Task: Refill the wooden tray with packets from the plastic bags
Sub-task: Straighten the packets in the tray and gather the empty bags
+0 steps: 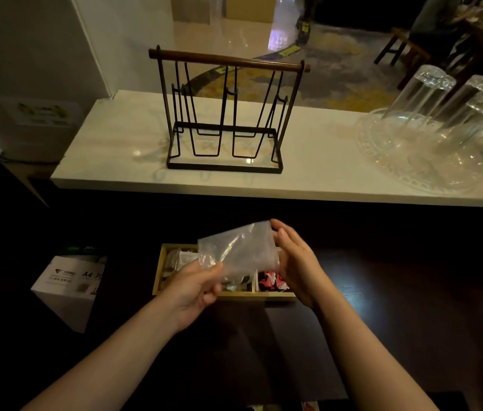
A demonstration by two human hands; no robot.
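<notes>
Two bare forearms reach forward over a dark tabletop (382, 292). The left hand (195, 287) pinches the lower corner of a clear, crumpled plastic bag (238, 250) between thumb and curled fingers. The right hand (295, 259) lies against the bag's right side with fingers nearly straight. The bag hangs directly above a shallow rectangular wooden tray (275, 295) with dividers; its middle is hidden by bag and hands. Pale packets (180, 259) fill the left compartment, and red, black and white packets (271, 281) fill the right one; their print cannot be read. At left stands one white cardboard box (68, 287) marked "A4"; its remaining text is too small to make out. Beyond, on a white marble counter (323, 161), stand one black wire rack with a brown wooden handle (225, 114) and three upturned clear drinking glasses (418, 93) on a clear patterned glass dish (412, 167), cut off at the right edge.
</notes>
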